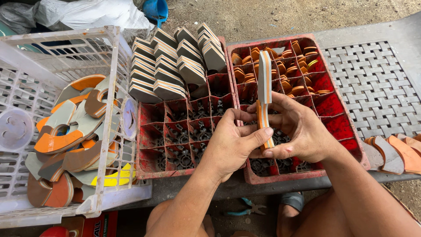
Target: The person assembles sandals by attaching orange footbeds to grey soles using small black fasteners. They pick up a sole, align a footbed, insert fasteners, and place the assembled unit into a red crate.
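Fingers of both the left hand (228, 145) and right hand (302, 131) pinch a layered grey-and-orange foam strip (264, 87), held upright on its edge over two red compartment crates (151, 169). Stacked foam blocks (175, 61) fill the far cells; a white basket (112, 193) of offcuts sits left, a woven mat (372, 87) right.

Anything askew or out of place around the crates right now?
Mostly orderly. The cut-out foam scraps lie jumbled in the white basket, unlike the striped soles stacked neatly in the left red crate. Pliers lie on the ground under the bench. Both hands, left hand and right hand, hold a striped sole upright.
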